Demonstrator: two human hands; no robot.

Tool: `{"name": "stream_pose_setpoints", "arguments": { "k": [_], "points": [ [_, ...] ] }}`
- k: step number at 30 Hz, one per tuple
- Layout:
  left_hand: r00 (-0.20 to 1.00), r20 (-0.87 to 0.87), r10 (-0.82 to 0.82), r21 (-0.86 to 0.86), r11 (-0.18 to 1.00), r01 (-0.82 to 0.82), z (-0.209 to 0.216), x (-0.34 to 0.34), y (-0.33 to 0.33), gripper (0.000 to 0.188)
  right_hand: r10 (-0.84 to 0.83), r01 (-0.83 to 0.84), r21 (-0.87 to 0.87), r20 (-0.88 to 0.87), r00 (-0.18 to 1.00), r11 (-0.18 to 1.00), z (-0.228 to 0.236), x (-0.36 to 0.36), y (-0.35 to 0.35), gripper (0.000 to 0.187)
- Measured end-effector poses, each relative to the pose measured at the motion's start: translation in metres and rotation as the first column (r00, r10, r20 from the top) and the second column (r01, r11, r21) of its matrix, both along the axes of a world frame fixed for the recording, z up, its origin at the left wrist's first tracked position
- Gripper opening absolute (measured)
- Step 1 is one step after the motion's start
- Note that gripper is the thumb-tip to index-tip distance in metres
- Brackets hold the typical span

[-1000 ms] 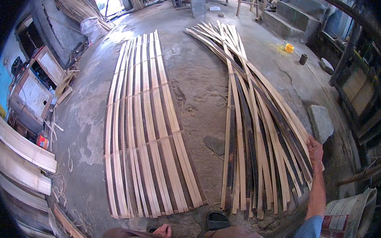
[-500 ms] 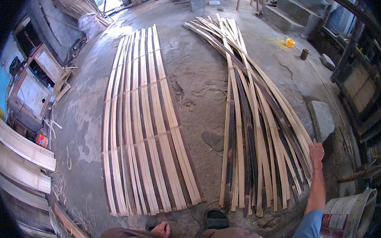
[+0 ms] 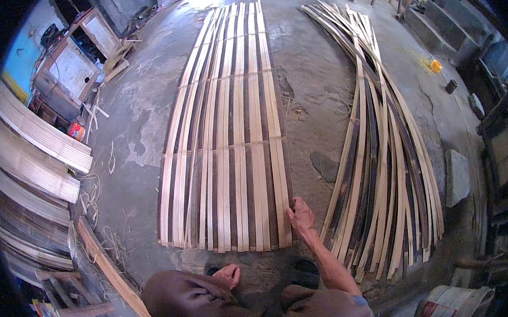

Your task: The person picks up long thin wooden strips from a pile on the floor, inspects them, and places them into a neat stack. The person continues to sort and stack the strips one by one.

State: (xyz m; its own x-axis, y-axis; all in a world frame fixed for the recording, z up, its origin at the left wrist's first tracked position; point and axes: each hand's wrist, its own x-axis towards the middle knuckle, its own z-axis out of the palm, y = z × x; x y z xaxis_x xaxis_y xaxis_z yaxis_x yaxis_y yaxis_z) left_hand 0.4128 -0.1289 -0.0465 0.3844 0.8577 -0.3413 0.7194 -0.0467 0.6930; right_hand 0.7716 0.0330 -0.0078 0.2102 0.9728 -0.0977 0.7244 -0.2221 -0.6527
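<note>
Long split bamboo strips [image 3: 241, 169], pale and dark by turns, lie side by side on the floor in a flat row before me. At the near right edge of this row is my right hand [image 3: 301, 216], its fingers curled and closed on the outermost strip. Close to my knees rests my left hand [image 3: 227, 275], closed; whatever may be inside it is hidden. To the right, a loose pile of bamboo strips [image 3: 380, 183] fans out toward me and crosses over itself at the far end.
A flat stone [image 3: 457, 178] lies right of the pile, and a white bucket [image 3: 445, 312] stands at the lower right. Stacked slat bundles [image 3: 40, 139] and a wooden plank [image 3: 108, 266] are on my left. Farther right are a yellow cup [image 3: 435, 66] and a dark can [image 3: 451, 86].
My right hand has moved left from the outer edge of the loose pile to the right edge of the flat row. The view has shifted. My left hand stays by my knees.
</note>
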Motion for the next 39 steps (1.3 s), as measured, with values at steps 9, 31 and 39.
{"name": "stream_pose_setpoints", "arguments": {
  "k": [9, 31, 39],
  "points": [
    [0.994, -0.088, 0.064, -0.025, 0.997, -0.066, -0.035, 0.003, -0.006, 0.013, -0.187, 0.190, -0.048, 0.076, 0.979, 0.981, -0.009, -0.009, 0.003, 0.044],
    [0.989, 0.092, -0.120, -0.075, 0.989, 0.127, -0.034, -0.010, 0.005, 0.016, -0.428, 0.510, 0.194, -0.346, 0.835, 0.838, 0.125, 0.094, -0.049, 0.048],
    [0.652, 0.734, 0.192, -0.497, 0.806, 0.322, -0.085, -0.044, 0.007, 0.028, -0.566, 0.613, 0.111, -0.285, 0.774, 0.782, 0.106, 0.093, -0.051, 0.051]
  ]
}}
